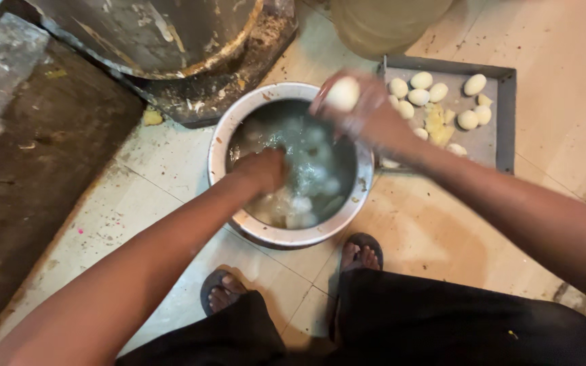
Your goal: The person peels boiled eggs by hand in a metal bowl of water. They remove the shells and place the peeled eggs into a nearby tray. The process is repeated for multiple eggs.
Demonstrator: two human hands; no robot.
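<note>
My right hand (pixel 364 112) grips a peeled egg (pixel 342 93) over the pot's (pixel 220 146) far rim; my left hand (pixel 264 169), fingers submerged and unreadable, reaches among eggs left in the water. Several peeled eggs (pixel 438 92) already sit in the tray (pixel 504 122).

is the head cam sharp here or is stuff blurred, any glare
Head view: the right hand and the peeled egg it holds are smeared by motion; the left hand in the metal pot is soft too; the water shows pale glare; the eggs on the grey tray look sharper; the lower edge is dark.
</note>
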